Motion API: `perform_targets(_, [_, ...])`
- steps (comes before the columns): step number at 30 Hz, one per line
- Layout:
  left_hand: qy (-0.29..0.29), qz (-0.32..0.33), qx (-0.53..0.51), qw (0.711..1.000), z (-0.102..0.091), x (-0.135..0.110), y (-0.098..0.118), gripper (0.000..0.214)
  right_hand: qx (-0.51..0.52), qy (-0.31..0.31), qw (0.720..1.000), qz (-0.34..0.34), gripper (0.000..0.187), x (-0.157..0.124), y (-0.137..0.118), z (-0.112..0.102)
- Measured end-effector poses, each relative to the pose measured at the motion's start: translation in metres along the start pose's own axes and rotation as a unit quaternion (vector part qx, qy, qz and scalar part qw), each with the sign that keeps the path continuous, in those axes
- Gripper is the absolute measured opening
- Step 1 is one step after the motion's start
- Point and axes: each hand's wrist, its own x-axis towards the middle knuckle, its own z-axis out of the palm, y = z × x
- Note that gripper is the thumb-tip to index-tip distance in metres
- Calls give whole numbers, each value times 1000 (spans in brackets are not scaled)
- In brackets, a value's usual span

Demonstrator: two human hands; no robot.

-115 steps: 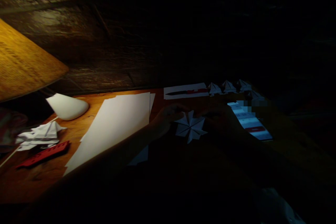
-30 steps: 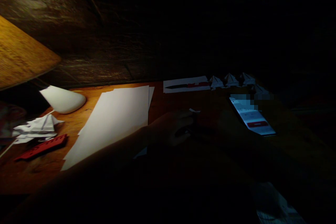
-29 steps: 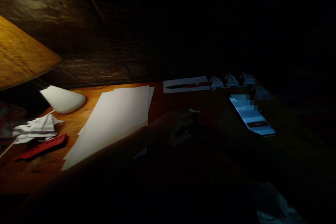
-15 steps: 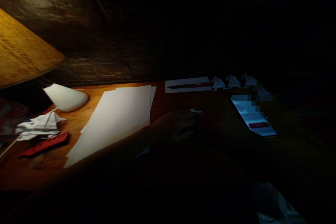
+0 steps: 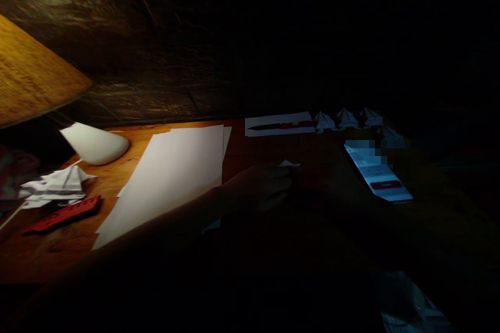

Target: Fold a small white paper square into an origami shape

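In deep shadow at the middle of the table, my left hand [image 5: 263, 187] is closed with its fingers curled round a small piece of white paper [image 5: 289, 163]. Only a corner of that paper sticks out beyond the fingers. My right hand [image 5: 320, 187] meets the left from the other side, so dark that its fingers do not show. A stack of white sheets [image 5: 175, 171] lies left of the hands, partly under my left forearm. Another scrap of paper [image 5: 212, 226] peeks out below that forearm.
A knife [image 5: 279, 126] lies on a white sheet [image 5: 253, 122] by the wall. Several folded paper shapes [image 5: 346, 118] stand right of it. A lit phone [image 5: 375, 171] is near my right hand. Leftward are a lamp [image 5: 94, 143], crumpled paper [image 5: 58, 184] and a red holder [image 5: 64, 214].
The view has shifted slightly, moving the lamp and red holder a little left in the picture. Both hands stay together in nearly the same place.
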Motion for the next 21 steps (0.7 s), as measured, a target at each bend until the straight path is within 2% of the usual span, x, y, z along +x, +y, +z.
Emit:
perform_targets(3, [-14,-1,1,1000,-1,-1,0,14,-7,-4,1000,2,14,0,-1,-1])
perform_targets(12, [2,-28,3,1000,2,2,2,11,-14,-13,999,32,17,3,-2,1])
perform_targets(21, [7,-89,-91,992,0,0,1,7,27,-19,998,46,13,4,15,6])
